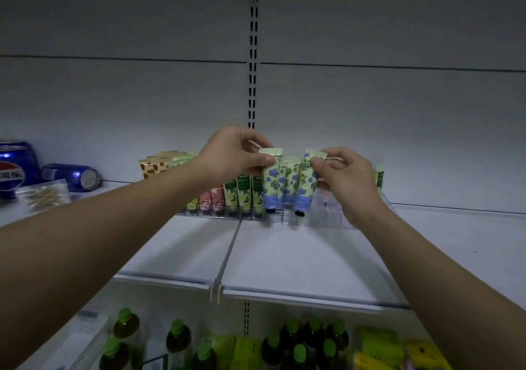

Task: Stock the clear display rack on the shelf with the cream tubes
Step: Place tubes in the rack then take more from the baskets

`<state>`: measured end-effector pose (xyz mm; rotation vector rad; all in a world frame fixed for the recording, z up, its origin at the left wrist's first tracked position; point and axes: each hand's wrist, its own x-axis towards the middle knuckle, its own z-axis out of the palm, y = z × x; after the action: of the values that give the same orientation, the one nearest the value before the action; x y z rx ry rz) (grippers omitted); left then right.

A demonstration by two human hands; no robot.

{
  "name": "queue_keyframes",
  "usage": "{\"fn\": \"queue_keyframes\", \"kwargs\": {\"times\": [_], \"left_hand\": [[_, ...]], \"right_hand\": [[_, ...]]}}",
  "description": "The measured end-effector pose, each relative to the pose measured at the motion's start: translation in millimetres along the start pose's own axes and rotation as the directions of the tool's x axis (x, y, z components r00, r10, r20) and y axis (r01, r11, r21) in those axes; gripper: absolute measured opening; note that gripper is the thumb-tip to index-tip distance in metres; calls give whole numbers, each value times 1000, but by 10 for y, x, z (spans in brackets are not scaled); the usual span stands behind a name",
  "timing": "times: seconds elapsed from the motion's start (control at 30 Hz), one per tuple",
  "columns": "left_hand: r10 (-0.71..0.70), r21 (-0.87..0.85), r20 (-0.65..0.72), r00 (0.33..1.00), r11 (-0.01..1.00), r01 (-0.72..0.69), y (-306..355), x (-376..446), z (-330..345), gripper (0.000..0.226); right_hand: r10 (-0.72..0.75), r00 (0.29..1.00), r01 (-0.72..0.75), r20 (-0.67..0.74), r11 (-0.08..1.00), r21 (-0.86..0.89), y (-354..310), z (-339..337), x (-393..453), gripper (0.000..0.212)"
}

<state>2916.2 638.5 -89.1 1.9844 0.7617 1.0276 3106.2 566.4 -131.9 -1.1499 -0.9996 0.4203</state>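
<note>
Head view: your left hand [237, 153] pinches one blue-flowered tube [271, 179], right hand [345, 176] pinches another tube [306, 181], both over the clear rack [327, 221] on the shelf [284, 253].

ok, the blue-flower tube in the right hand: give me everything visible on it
The blue-flower tube is a soft-looking squeeze tube, pale cream with blue blossoms and green leaves, a solid blue band low down and a small black cap at the bottom. It stands nearly upright, cap down, slightly tilted, at the clear display rack. The right hand pinches its flat crimped top edge between thumb and fingers. A matching tube stands just left of it; whether they touch is unclear.
</note>
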Motion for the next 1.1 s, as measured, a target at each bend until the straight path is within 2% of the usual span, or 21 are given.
{"fn": "queue_keyframes", "kwargs": {"times": [0.13, 0.43, 0.57, 0.67, 0.77, 0.9, 1.0, 1.1], "left_hand": [[26, 79, 5, 1000, 997, -26, -70, 89, 15, 13], [44, 96, -49, 998, 995, -39, -232, 207, 96, 17], [37, 95, -60, 998, 995, -31, -278, 217, 81, 15], [38, 86, -64, 997, 996, -32, -288, 208, 75, 15], [54, 102, -76, 996, 994, -46, -267, 186, 66, 16], [68, 103, -100, 993, 993, -58, -217, 141, 79, 19], [87, 129, -127, 988, 989, -70, -168, 99, 111, 19], [84, 156, -139, 987, 986, -62, -113, 60, 145, 20]], "right_hand": [[-107, 994, 104, -26, 989, -110, 83, 54, 239, 17], [-230, 965, 259, 123, 904, -340, 321, 260, 481, 31], [-160, 965, 236, 207, 873, -427, 431, 299, 488, 26], [-92, 973, 178, 212, 882, -436, 477, 315, 484, 20], [-130, 967, 222, 218, 852, -474, 450, 299, 468, 17], [-187, 970, 243, 158, 808, -536, 447, 237, 341, 30], [-209, 972, 234, 110, 803, -548, 432, 195, 181, 20], [-121, 962, 249, 244, 755, -606, 438, 141, -48, 11]]}}
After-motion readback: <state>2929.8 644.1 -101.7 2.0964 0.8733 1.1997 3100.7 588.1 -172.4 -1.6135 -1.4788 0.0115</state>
